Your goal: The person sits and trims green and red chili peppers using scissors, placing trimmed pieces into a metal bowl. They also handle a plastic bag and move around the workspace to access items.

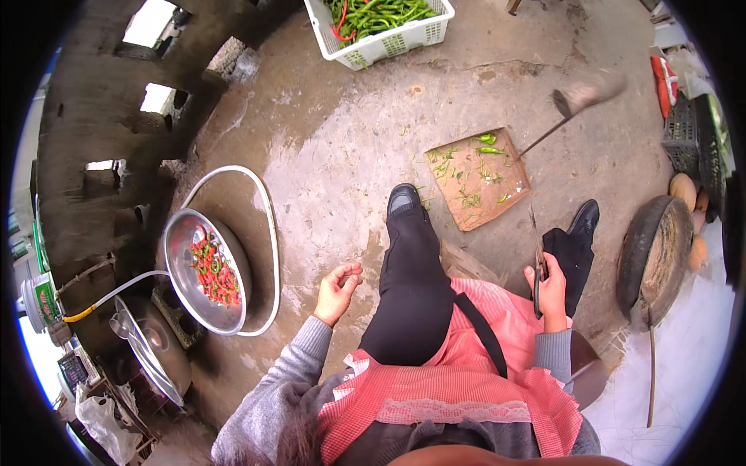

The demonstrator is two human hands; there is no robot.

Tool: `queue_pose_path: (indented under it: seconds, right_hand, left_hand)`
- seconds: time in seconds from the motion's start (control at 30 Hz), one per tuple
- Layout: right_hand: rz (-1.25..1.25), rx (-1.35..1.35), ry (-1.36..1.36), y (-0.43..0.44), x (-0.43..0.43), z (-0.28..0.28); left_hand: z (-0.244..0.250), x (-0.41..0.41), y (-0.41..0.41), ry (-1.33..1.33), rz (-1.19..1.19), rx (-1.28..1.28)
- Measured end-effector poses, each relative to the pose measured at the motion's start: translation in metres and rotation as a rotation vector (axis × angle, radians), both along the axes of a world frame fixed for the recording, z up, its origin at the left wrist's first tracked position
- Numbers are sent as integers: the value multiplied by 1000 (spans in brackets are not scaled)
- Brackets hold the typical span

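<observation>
My right hand is closed around the handles of dark scissors, whose blades point away from me. Over the floor, left of my knee, my left hand has its fingers curled and the thumb near the fingertips; no object shows in it. A shallow cardboard tray lies on the floor beyond my feet, bearing cut green stems and a few green peppers. To my left, a metal basin holds red and green chili peppers. A white plastic crate at the top is filled with green peppers and some red ones.
A white hose curves around the basin, with another metal basin near it. Beyond the cardboard is a blurred object on a thin stick. At right stands a round dark pan-like vessel. A block wall with openings runs along the left.
</observation>
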State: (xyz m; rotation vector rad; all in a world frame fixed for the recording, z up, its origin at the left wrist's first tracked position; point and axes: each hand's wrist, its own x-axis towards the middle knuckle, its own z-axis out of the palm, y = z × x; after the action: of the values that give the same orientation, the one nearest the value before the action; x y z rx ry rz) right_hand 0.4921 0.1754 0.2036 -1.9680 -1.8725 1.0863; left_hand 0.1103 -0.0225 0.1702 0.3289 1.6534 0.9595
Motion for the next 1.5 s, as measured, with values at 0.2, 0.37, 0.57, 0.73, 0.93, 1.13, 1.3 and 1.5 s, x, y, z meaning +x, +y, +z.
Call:
queue_pose_path:
  seconds: [0.2, 0.37, 0.57, 0.73, 0.93, 1.13, 1.3, 1.5]
  right_hand:
    - [-79, 139, 188, -37, 19, 59]
    - [-225, 32, 392, -68, 32, 94]
    - [-279, -26, 467, -110, 50, 105]
    - [-244, -33, 482, -135, 56, 104]
    - [-251, 18, 570, -145, 48, 101]
    - [-242, -94, 832, -148, 19, 105]
    - [-103, -164, 962, -155, -35, 116]
    - [113, -184, 974, -156, -110, 119]
  left_hand:
    - [70, 16, 13, 152, 4, 215]
    - [111, 34, 5, 519, -126, 508]
    - [141, 46, -18, 640, -226, 539]
    - [156, 48, -33, 739, -277, 572]
    - [172, 61, -35, 746, -302, 641]
    - [177, 92, -34, 422, -329, 638]
    - [157, 106, -25, -78, -327, 431]
    - [152, 122, 19, -636, -201, 259]
